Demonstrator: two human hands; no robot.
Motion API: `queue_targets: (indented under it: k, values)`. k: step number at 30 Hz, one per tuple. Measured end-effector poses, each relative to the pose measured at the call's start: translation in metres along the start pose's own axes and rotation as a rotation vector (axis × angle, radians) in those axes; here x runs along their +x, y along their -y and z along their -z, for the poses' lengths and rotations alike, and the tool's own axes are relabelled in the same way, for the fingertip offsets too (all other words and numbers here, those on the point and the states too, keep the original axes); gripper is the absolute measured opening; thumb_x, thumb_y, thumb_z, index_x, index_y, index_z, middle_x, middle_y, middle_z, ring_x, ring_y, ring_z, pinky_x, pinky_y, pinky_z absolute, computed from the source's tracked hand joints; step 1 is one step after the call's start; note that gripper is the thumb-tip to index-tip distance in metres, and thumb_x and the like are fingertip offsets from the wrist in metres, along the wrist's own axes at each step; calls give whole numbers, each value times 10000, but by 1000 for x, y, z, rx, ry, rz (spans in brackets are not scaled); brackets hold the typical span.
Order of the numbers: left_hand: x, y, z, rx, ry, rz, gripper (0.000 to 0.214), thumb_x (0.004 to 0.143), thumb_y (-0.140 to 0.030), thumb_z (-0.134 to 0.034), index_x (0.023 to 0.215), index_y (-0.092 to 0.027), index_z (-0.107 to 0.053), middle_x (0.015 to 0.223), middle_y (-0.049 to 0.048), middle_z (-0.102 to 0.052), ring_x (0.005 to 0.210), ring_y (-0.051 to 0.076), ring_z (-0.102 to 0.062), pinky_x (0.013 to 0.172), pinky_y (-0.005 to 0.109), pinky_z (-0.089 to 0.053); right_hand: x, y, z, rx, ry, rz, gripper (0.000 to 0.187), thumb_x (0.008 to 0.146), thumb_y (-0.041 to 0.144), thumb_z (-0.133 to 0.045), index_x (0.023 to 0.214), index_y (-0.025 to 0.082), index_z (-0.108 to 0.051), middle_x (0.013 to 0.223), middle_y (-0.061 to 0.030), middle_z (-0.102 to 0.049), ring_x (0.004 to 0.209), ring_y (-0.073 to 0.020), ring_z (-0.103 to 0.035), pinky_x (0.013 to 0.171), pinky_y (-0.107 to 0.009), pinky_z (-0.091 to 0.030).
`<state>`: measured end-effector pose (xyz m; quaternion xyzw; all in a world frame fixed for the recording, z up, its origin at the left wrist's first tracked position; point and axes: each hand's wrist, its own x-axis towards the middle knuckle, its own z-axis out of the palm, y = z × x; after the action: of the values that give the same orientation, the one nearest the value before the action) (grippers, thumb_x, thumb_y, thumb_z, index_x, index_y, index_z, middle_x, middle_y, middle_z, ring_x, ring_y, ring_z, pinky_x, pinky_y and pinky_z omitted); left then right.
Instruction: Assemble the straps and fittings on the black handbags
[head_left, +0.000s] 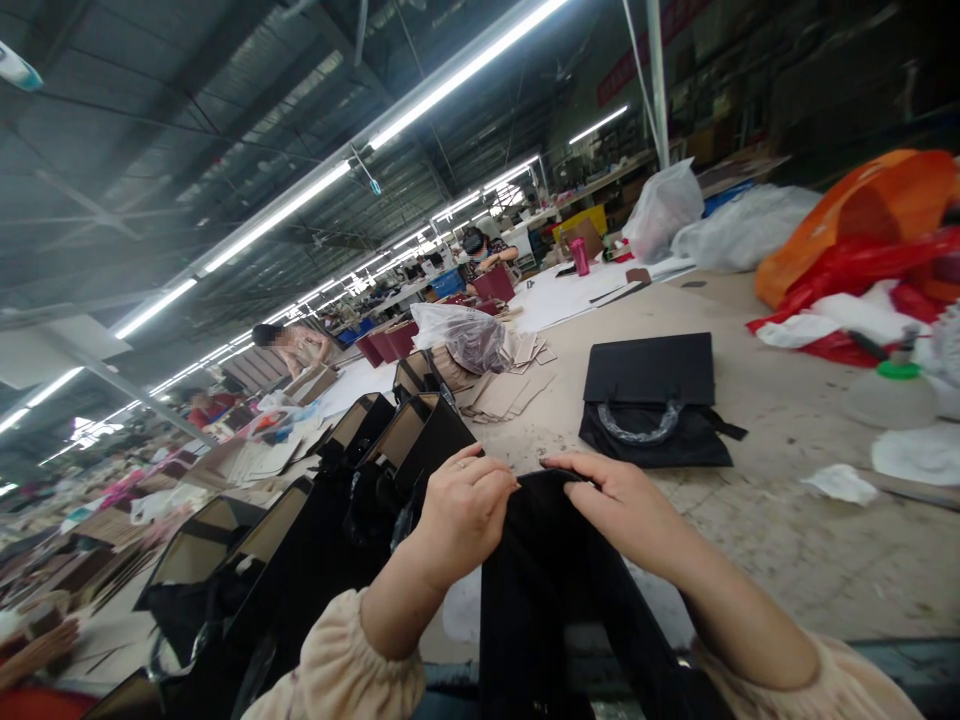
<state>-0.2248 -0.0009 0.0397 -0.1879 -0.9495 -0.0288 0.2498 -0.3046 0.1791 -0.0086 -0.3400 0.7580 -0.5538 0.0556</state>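
Note:
A black bag [540, 580] stands in front of me at the table edge, its upper edge between my two hands. My left hand [466, 505] is closed, pinching the left end of that edge with thumb and fingertips. On the other end, my right hand [626, 505] grips the edge between thumb and fingers. The lower part of the bag is dark and partly out of frame. Just beyond my right hand lies a finished-looking black handbag [649, 370] with a plastic-wrapped handle [637, 435].
Several black bags with tan insides [420, 430] crowd the left. Behind them are flat tan pieces [517, 385] and a clear plastic bag [465, 335]. On the right are an orange bag [847, 225], a green-capped bottle [892, 395] and white scraps [840, 483]. Other people work farther back.

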Motion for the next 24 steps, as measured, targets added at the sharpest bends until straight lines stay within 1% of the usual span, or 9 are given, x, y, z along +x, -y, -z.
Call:
queue_targets:
  k: [5, 8, 11, 14, 16, 18, 20, 21, 24]
  values:
    - [3, 2, 3, -138, 43, 65, 145, 847, -162, -463, 790, -169, -596, 793, 32, -625, 785, 136, -586, 886, 321, -452, 0, -1, 0, -7, -7, -5, 425, 718, 150, -413, 1069, 200, -649, 1123, -12, -638, 1057, -180, -559, 946, -310, -409]
    - [-4, 6, 0, -314, -38, 279, 148, 850, -203, -469, 757, -165, -577, 758, 37, -618, 753, 141, -585, 735, 263, -476, -1, -2, 2, 2, -3, -9, 433, 718, 151, -409, 1078, 202, -646, 1132, -12, -635, 1066, -181, -557, 953, -313, -405]
    - [-15, 18, -4, -479, -122, 546, 239, 875, -290, -432, 734, -159, -574, 716, 32, -636, 722, 145, -599, 721, 264, -474, -1, -1, 5, 4, -8, -26, 425, 724, 156, -408, 1071, 195, -649, 1125, -16, -638, 1057, -183, -563, 951, -318, -408]
    - [-25, 32, -9, -420, -61, 719, 378, 870, -354, -413, 595, -151, -574, 613, 36, -622, 672, 163, -606, 723, 299, -481, -2, 0, 5, 1, -15, -32, 412, 730, 167, -411, 1062, 194, -653, 1116, -19, -642, 1048, -190, -569, 946, -329, -415]
    - [-30, 39, -11, -260, 26, 738, 289, 799, -321, -523, 582, -154, -614, 689, 59, -657, 737, 198, -621, 786, 355, -473, -2, 1, 5, 6, -15, -23, 412, 730, 167, -412, 1062, 202, -654, 1117, -16, -642, 1050, -193, -568, 945, -334, -415]
    - [-32, 41, -11, -191, 52, 707, 111, 691, -239, -636, 761, -171, -688, 970, 93, -671, 953, 252, -598, 903, 413, -425, -2, 0, 4, 15, -16, -13, 415, 725, 163, -417, 1061, 213, -657, 1115, -14, -643, 1050, -198, -568, 944, -342, -417]
    - [-31, 38, -8, -310, 23, 711, 311, 668, -219, -659, 977, -189, -675, 1194, 106, -586, 1128, 271, -516, 968, 424, -386, -1, 0, 3, 23, -20, -11, 416, 720, 164, -424, 1059, 219, -659, 1111, -15, -645, 1047, -204, -570, 943, -351, -417]
    - [-30, 33, -6, -418, 7, 736, 319, 708, -256, -636, 1017, -185, -664, 1210, 109, -577, 1146, 264, -508, 966, 414, -396, -1, -1, 2, 26, -20, -14, 414, 719, 166, -428, 1057, 219, -660, 1111, -16, -645, 1048, -205, -570, 944, -354, -417]
    - [-21, 14, 3, -678, -13, 786, 340, 861, -385, -445, 902, -165, -700, 1093, 94, -650, 1039, 225, -590, 908, 365, -459, 0, -1, 1, 30, -16, -24, 400, 723, 174, -435, 1049, 212, -665, 1110, -22, -646, 1049, -205, -569, 948, -355, -414]
